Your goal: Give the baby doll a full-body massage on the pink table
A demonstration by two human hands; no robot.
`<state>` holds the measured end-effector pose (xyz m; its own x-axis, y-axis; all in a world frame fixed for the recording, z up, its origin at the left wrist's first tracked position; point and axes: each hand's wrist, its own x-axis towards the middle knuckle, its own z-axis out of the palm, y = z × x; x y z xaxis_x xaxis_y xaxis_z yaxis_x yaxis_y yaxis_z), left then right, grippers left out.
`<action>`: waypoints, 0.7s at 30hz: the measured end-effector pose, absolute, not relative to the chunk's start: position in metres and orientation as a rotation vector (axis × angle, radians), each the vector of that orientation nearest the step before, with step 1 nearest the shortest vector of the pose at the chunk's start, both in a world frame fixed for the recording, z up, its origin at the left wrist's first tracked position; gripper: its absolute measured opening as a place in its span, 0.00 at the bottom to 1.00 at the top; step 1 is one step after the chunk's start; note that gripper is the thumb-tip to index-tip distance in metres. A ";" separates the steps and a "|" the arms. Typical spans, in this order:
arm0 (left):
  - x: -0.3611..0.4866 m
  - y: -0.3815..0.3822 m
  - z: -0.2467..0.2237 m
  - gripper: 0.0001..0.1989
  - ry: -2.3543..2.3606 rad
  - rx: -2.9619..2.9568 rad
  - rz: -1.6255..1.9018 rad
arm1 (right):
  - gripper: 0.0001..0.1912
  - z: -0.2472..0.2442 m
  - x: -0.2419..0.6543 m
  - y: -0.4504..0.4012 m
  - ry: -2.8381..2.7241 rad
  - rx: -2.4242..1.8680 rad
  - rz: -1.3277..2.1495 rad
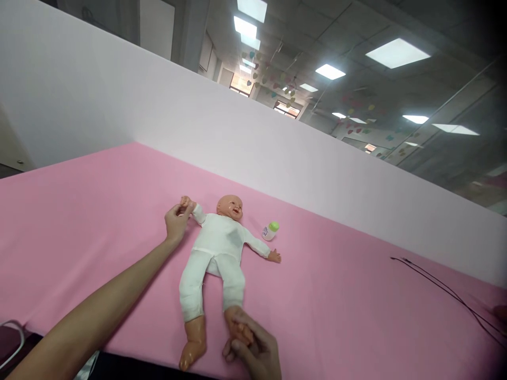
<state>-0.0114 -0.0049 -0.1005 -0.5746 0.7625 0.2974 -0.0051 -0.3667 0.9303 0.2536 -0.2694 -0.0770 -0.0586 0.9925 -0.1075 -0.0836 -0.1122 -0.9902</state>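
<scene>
one doll (217, 248) in white suit (217, 243), lying on back, mid pink sheet (99, 221). left hand (177, 222) held doll's hand (185, 202), right hand (249, 345) held doll's foot (240, 327). one green-capped bottle (270, 230) just beside doll's head. one black cable (443, 290) well right of doll, open sheet between. sheet's near edge just below doll's feet.

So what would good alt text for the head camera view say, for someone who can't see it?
A person's left hand holds the hand of a baby doll in white clothes, lying on its back on a pink sheet, while the right hand holds its foot. A small bottle with a green cap is beside the doll's other arm.
</scene>
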 end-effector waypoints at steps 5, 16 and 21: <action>0.015 -0.032 -0.093 0.07 1.177 1.954 1.760 | 0.30 -0.016 0.245 -0.195 -1.252 -1.177 1.211; 0.007 -0.017 -0.109 0.13 1.262 1.529 1.841 | 0.31 -0.036 0.247 -0.175 -1.135 -1.192 1.164; -0.013 0.002 -0.112 0.18 1.355 0.810 1.991 | 0.34 -0.082 0.268 -0.261 -1.098 -1.241 1.328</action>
<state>-0.0134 0.0023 -0.1117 -0.6396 0.7531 0.1541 -0.1328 -0.3057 0.9428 0.2681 -0.2615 -0.0824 -0.0043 0.9931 -0.1171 -0.0711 -0.1171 -0.9906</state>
